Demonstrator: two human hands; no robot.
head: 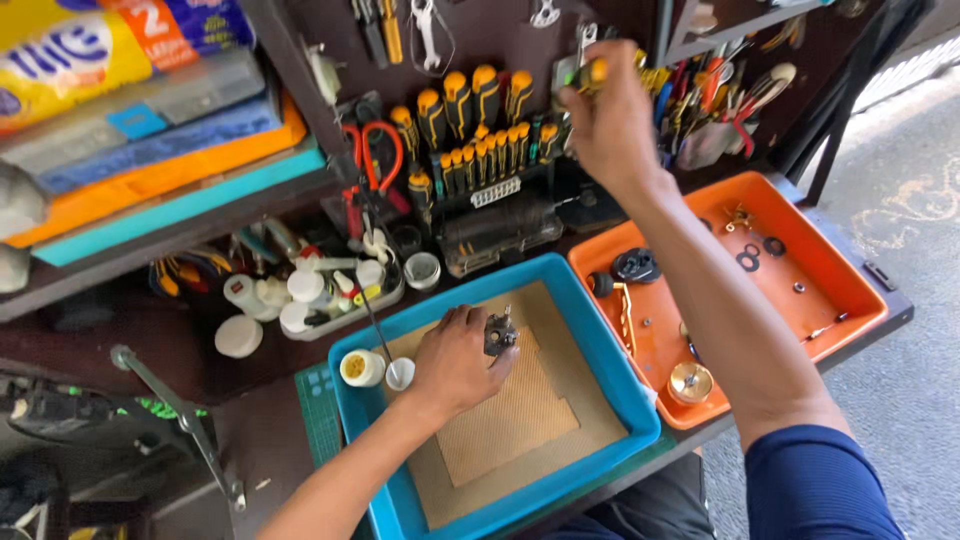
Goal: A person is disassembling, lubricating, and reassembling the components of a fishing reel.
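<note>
I see a dark cluttered bench backed by a tool wall. My left hand (455,362) rests in the blue plastic tray (610,372), on its ribbed tan mat (510,425), fingers closed round a small dark metal part (500,334). My right hand (608,125) reaches up, arm outstretched, to the rack (490,190) of yellow-handled screwdrivers, fingers pinching one screwdriver (590,75). An orange tray (830,275) of washers sits beside.
</note>
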